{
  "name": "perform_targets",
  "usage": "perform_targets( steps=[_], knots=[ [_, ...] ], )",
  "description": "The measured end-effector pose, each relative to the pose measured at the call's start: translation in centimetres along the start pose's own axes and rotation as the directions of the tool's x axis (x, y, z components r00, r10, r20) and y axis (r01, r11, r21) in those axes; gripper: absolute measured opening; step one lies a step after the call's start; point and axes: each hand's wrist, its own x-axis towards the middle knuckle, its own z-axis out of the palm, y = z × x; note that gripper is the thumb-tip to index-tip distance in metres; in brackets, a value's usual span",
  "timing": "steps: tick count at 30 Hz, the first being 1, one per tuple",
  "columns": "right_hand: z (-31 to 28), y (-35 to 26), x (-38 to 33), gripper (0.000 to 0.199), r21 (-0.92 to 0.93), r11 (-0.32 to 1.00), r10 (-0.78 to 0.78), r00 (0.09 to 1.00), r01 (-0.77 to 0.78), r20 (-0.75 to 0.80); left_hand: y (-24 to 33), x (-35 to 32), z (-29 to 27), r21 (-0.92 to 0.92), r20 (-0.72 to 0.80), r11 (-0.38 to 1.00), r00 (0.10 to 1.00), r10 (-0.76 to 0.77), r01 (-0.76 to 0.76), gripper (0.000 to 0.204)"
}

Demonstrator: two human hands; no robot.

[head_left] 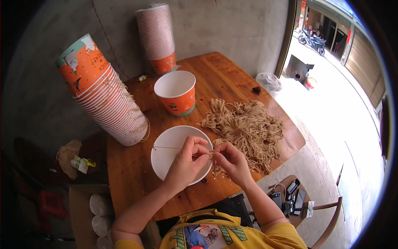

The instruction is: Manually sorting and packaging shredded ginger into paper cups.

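In front of me stands a paper bucket, its white inside facing up. A thin tan string is fixed at its left rim and runs across the opening to my hands. My left hand pinches this string above the bucket's right side. Close beside it, my right hand holds the string's end between thumb and finger near the right rim. The fingertips hide exactly how the string lies there. A tangled heap of tan strings lies on the table just beyond my right hand.
Behind the bucket stands an upright orange bucket. An upside-down bucket stack with strings is at the left; a plastic-wrapped stack stands by the wall. The wooden table ends at the right. A stool holds devices; a carton sits lower left.
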Motion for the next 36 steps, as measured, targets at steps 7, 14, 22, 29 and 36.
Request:
perform_targets(
  steps=[7,14,22,29,36],
  knots=[
    [0.4,-2.0,-0.2,0.016,-0.294,0.929,-0.247,0.968,0.227,-0.034,0.0,0.2,-0.5,-0.144,0.052,0.979,0.990,-0.134,0.141,0.030],
    [-0.6,-2.4,0.2,0.018,-0.653,0.611,-0.478,0.866,0.448,0.148,0.3,0.5,-0.3,-0.107,0.064,0.986,0.990,-0.122,0.128,0.030],
    [-0.3,-1.6,0.1,0.014,-0.526,0.741,-0.446,0.892,0.416,0.077,-0.3,0.1,0.5,-0.010,0.074,0.999,0.997,-0.034,0.035,0.027],
    [-0.6,-1.0,0.2,0.012,-0.426,0.822,-0.405,0.914,0.379,0.032,0.2,-0.5,0.7,0.403,-0.027,0.906,0.988,0.152,-0.128,0.019],
    [-0.6,-1.0,0.1,0.012,-0.461,0.801,-0.400,0.914,0.381,0.059,0.5,-0.5,0.6,0.444,-0.044,0.890,0.989,0.141,-0.107,0.010]
  ],
)
